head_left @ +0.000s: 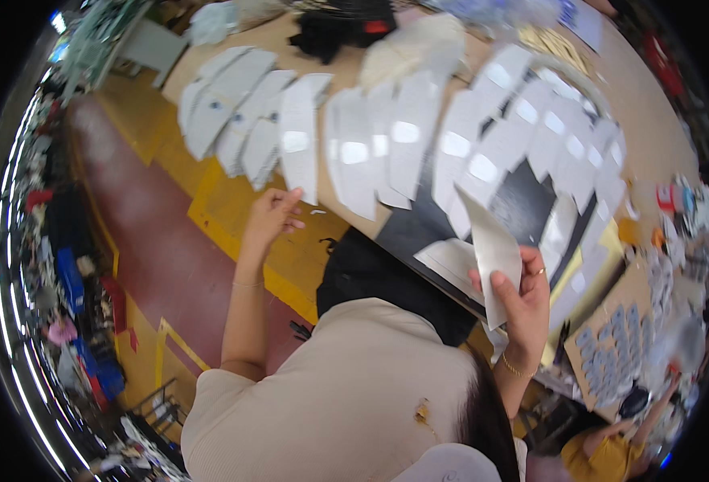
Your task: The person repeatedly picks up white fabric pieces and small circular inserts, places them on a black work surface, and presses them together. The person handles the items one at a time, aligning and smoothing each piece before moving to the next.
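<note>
Off-white and flat, the pointed, curved-edged panel (489,241) is pinched in the right hand (525,296) by the tan table (650,100); the left hand (274,215), fingers loosely curled, looks empty. Light edge pressure should prevent creasing.

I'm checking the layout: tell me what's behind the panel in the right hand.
A white piece extends behind the panel from the left; the black sheet shows past the panel's right edge. What the panel covers can't be seen.

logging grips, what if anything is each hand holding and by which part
Right hand: a pale curved piece, held by its lower half. Left hand: can't tell if it holds anything.
</note>
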### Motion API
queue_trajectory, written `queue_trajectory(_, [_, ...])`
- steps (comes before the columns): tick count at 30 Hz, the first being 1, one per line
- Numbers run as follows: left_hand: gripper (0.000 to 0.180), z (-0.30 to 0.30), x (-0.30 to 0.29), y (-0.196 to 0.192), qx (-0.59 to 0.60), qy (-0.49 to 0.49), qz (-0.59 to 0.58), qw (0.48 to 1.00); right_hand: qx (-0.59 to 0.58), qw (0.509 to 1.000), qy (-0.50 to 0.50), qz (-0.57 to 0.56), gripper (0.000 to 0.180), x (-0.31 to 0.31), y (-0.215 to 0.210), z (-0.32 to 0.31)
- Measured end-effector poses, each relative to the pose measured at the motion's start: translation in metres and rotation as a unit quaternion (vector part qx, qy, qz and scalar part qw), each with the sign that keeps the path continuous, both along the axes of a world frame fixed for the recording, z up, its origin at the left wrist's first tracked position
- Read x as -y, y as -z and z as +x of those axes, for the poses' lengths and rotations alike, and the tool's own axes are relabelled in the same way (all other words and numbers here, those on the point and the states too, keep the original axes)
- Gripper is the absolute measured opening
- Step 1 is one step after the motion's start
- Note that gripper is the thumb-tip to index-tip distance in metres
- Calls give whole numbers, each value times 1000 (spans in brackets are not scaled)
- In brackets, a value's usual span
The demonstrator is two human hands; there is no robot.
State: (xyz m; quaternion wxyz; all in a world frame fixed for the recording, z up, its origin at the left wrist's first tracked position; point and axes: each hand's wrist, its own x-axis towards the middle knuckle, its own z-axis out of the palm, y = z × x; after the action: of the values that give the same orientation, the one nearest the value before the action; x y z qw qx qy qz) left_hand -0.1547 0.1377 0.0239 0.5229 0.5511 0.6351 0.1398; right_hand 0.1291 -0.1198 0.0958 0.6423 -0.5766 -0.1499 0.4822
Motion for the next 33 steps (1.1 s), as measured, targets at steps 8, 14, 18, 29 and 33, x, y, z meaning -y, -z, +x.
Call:
queue_trajectory(8, [13,11,-6,-63,41,18,306,951,148,952,267,25,32,70,-6,51])
queue_trajectory(14, [17,83,58,-167,247,172,202,932,219,913,344,4,39,102,-7,55])
queue_trajectory(18, [36,122,80,-163,375,442,81,811,224,905,361,0,48,116,-9,50])
queue_trajectory(29, [28,165,93,-42,66,469,-38,880,206,914,346,-42,39,138,-8,34])
queue_trajectory(33, [29,163,81,-39,57,557,211,801,180,960,191,-102,26,111,-4,20])
